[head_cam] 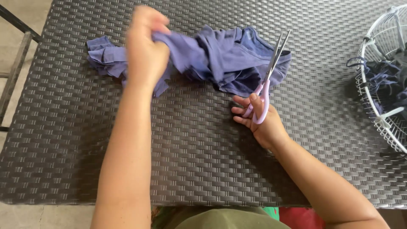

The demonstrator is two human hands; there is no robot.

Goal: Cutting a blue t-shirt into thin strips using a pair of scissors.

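Gripping blue cloth [220, 55], left hand [146, 51] | right hand [258, 118] holding scissors [267, 80] | wire basket [377, 97] right

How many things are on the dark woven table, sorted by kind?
Crumpled blue-purple cloth: 1
Lilac-handled scissors: 1
White wire basket of dark fabric strips: 1
Total: 3, all on the woven table.

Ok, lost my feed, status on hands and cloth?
Left hand gripping purple cloth, lifted. Right hand holding lilac scissors, blades slightly open. White wire basket at right, apart.
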